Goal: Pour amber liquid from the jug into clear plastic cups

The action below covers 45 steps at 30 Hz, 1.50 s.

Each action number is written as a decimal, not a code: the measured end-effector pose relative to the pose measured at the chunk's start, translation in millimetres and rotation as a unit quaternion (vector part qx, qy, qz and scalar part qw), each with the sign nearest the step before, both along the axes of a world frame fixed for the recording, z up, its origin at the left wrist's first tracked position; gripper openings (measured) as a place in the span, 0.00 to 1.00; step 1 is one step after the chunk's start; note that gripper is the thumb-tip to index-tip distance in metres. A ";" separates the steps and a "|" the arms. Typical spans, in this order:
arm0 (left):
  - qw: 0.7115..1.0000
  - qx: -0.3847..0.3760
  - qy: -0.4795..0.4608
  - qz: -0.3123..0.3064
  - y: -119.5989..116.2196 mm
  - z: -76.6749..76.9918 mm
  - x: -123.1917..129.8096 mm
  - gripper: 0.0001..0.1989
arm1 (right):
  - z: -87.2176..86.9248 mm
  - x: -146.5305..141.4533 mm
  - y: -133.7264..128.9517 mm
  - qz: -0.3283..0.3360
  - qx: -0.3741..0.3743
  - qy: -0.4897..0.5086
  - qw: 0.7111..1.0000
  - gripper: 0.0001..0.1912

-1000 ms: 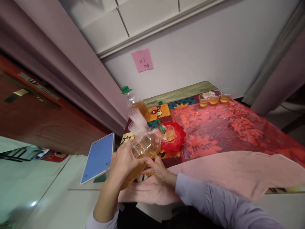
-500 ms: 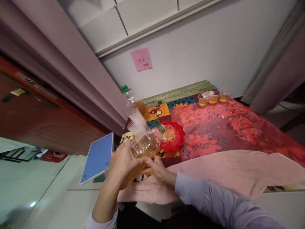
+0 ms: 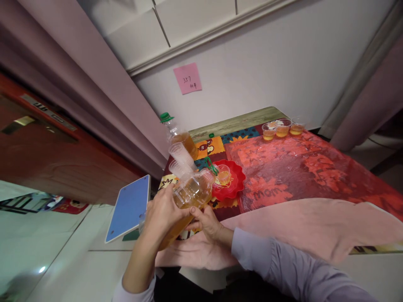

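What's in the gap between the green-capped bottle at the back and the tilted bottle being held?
In the head view, clear plastic cups, stacked together, sit between the green-capped bottle and the tilted bottle.

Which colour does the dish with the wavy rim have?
The dish is red, clearest in the head view.

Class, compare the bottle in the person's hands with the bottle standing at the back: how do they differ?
Pose: the held bottle tilts toward a cup, while the standing bottle is upright.
Support: the left hand and right hand hold the held bottle; neither touches the standing bottle.
Top: the standing bottle wears a green cap; none shows on the held bottle.
Shared: both are clear and contain amber liquid.
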<state>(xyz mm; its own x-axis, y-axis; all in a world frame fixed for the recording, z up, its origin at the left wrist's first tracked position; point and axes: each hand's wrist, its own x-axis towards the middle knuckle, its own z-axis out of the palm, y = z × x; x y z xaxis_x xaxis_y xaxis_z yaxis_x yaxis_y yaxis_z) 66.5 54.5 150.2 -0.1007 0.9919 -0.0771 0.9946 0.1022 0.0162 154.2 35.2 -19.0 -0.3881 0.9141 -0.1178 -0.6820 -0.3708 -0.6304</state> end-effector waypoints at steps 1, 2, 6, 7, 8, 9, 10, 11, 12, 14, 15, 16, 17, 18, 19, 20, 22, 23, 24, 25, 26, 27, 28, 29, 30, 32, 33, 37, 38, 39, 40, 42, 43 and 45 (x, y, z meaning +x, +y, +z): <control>1.000 0.002 -0.002 -0.002 0.1 -1.0 -1.3 0.42 | 0.3 0.4 0.1 0.001 0.001 -0.002 1.000 0.41; 1.000 0.005 -0.005 -0.004 0.2 -2.9 -3.4 0.42 | 0.7 1.0 0.3 0.000 0.002 -0.006 1.000 0.41; 0.997 0.042 -0.063 -0.020 -0.9 -19.6 -18.4 0.44 | 3.2 6.0 3.1 -0.014 0.019 -0.051 0.998 0.41; 0.994 0.060 -0.088 -0.025 -1.7 -25.4 -22.9 0.45 | 4.1 7.6 4.4 -0.021 0.027 -0.066 0.997 0.41; 0.990 0.081 -0.115 -0.029 -2.7 -31.4 -27.2 0.47 | 5.1 9.1 5.9 -0.034 0.038 -0.078 0.996 0.40; 0.984 0.106 -0.140 -0.031 -4.1 -37.0 -31.0 0.48 | 6.2 10.5 7.5 -0.052 0.051 -0.087 0.994 0.39; 0.977 0.132 -0.165 -0.030 -5.7 -42.2 -34.2 0.49 | 7.3 11.7 9.1 -0.073 0.065 -0.091 0.991 0.39; 0.969 0.157 -0.188 -0.026 -7.7 -46.7 -36.8 0.50 | 8.3 12.7 10.6 -0.090 0.080 -0.089 0.989 0.38; 0.960 0.180 -0.213 -0.017 -10.0 -50.6 -39.0 0.49 | 9.2 13.6 12.1 -0.101 0.096 -0.086 0.987 0.39; 0.937 0.218 -0.271 0.014 -15.5 -57.7 -42.5 0.48 | 10.0 15.1 14.4 -0.098 0.129 -0.089 0.983 0.41; 0.923 0.233 -0.305 0.033 -18.5 -61.5 -44.3 0.47 | 9.9 15.7 15.1 -0.090 0.147 -0.098 0.980 0.43; 0.907 0.246 -0.339 0.050 -21.6 -65.8 -46.3 0.46 | 9.3 16.2 15.7 -0.086 0.167 -0.110 0.976 0.45; 0.890 0.257 -0.370 0.065 -24.6 -71.0 -48.6 0.45 | 8.4 16.5 16.0 -0.085 0.185 -0.124 0.971 0.46; 0.875 0.269 -0.396 0.077 -27.5 -77.0 -51.4 0.45 | 7.1 16.6 16.3 -0.087 0.200 -0.136 0.967 0.46; 0.861 0.282 -0.414 0.086 -30.1 -83.8 -54.5 0.45 | 5.6 16.4 16.4 -0.091 0.210 -0.144 0.963 0.45; 0.850 0.296 -0.426 0.094 -32.3 -91.2 -58.0 0.45 | 4.0 16.0 16.6 -0.096 0.217 -0.150 0.960 0.44; 0.834 0.325 -0.434 0.103 -35.8 -106.9 -65.6 0.46 | 1.0 14.9 17.0 -0.105 0.229 -0.159 0.955 0.40; 0.828 0.336 -0.436 0.104 -37.0 -114.7 -69.4 0.47 | -0.2 14.3 17.1 -0.109 0.236 -0.162 0.952 0.38; 0.823 0.345 -0.439 0.104 -38.0 -122.2 -72.8 0.47 | -1.0 13.7 17.1 -0.113 0.242 -0.164 0.950 0.36; 0.817 0.352 -0.444 0.103 -38.9 -129.3 -75.8 0.48 | -1.3 13.3 16.9 -0.116 0.247 -0.166 0.948 0.34; 0.812 0.358 -0.449 0.103 -39.7 -135.9 -78.1 0.48 | -1.1 13.0 16.3 -0.119 0.250 -0.170 0.946 0.33; 0.809 0.362 -0.451 0.106 -40.4 -142.0 -79.7 0.49 | -0.2 13.1 15.2 -0.123 0.253 -0.175 0.943 0.31; 0.808 0.364 -0.449 0.111 -41.1 -147.4 -80.7 0.50 | 1.5 13.6 13.6 -0.128 0.258 -0.184 0.940 0.30; 0.811 0.364 -0.443 0.115 -41.8 -152.3 -81.4 0.51 | 3.9 14.8 11.7 -0.133 0.266 -0.195 0.935 0.28; 0.816 0.363 -0.435 0.116 -42.4 -156.6 -81.9 0.52 | 7.2 16.9 9.6 -0.138 0.276 -0.210 0.928 0.26; 0.826 0.359 -0.422 0.106 -43.5 -164.2 -83.4 0.55 | 16.2 25.2 6.8 -0.150 0.294 -0.247 0.911 0.20; 0.829 0.356 -0.421 0.099 -43.9 -167.4 -84.7 0.56 | 21.8 32.2 7.2 -0.156 0.303 -0.272 0.900 0.17; 0.843 0.324 -0.417 0.108 -44.6 -175.3 -90.8 0.50 | 47.0 82.1 30.8 -0.165 0.397 -0.439 0.789 0.13; 0.844 0.318 -0.416 0.114 -44.4 -175.7 -91.6 0.47 | 52.5 98.8 42.6 -0.166 0.421 -0.491 0.744 0.13; 0.844 0.315 -0.417 0.117 -44.2 -175.4 -91.9 0.45 | 57.3 115.7 56.0 -0.168 0.429 -0.541 0.704 0.13; 0.844 0.313 -0.419 0.117 -44.0 -174.5 -91.6 0.43 | 61.2 131.8 70.0 -0.169 0.428 -0.588 0.665 0.13; 0.841 0.315 -0.426 0.112 -43.5 -171.9 -90.0 0.43 | 66.7 157.7 96.6 -0.135 0.423 -0.686 0.576 0.20; 0.837 0.321 -0.429 0.110 -43.3 -170.4 -89.0 0.44 | 68.7 166.1 107.4 -0.104 0.424 -0.722 0.537 0.25; 0.830 0.333 -0.435 0.106 -43.3 -168.1 -87.2 0.47 | 71.8 172.5 122.0 -0.036 0.428 -0.770 0.473 0.35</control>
